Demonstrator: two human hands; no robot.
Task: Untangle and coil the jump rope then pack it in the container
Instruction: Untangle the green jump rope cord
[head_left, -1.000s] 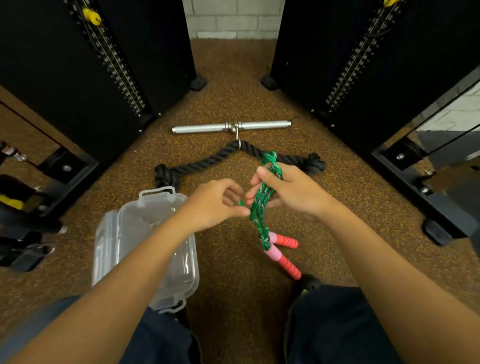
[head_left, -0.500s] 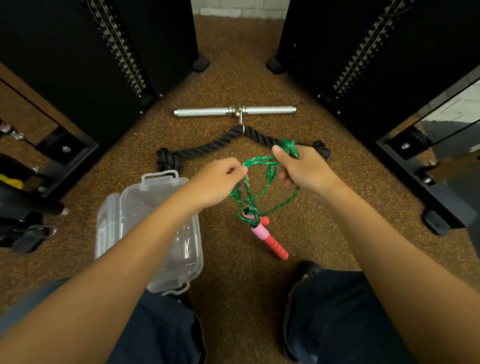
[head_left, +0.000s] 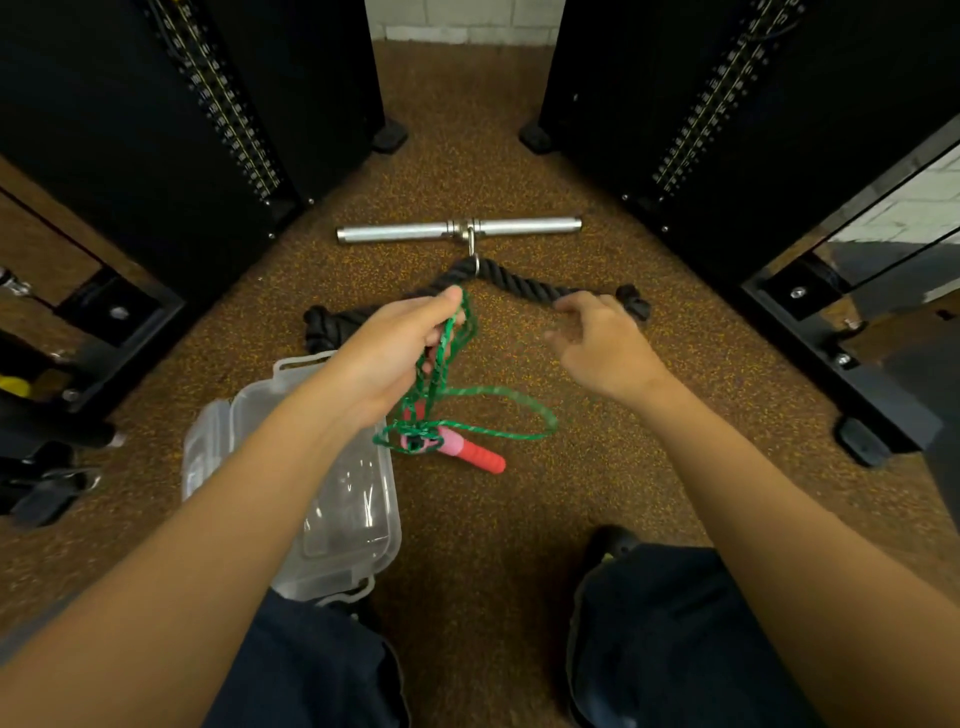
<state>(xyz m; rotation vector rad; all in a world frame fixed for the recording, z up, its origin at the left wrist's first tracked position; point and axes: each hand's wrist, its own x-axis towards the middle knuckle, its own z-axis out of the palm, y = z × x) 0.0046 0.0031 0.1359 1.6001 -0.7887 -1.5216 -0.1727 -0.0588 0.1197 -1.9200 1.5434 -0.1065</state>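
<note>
My left hand (head_left: 400, 348) pinches a bunch of the green jump rope (head_left: 441, 364) and holds it up. The rope hangs down in loose tangled loops, one wide loop (head_left: 524, 410) spreading to the right. Its pink and red handles (head_left: 467, 452) lie on the floor under the tangle. My right hand (head_left: 602, 343) hovers to the right of the rope with fingers apart and nothing in it. The clear plastic container (head_left: 358, 525) lies open on the floor at the lower left, partly hidden by my left forearm.
A black thick rope attachment (head_left: 514, 283) clipped to a chrome bar (head_left: 457, 230) lies on the brown speckled floor beyond my hands. Black weight-stack machines (head_left: 156, 130) (head_left: 753, 119) stand on both sides. My knees in dark trousers (head_left: 665, 639) are at the bottom.
My right hand has let go of the rope and moved right. My left hand has raised the bunch, and the loops have dropped open with the handles now on the floor.
</note>
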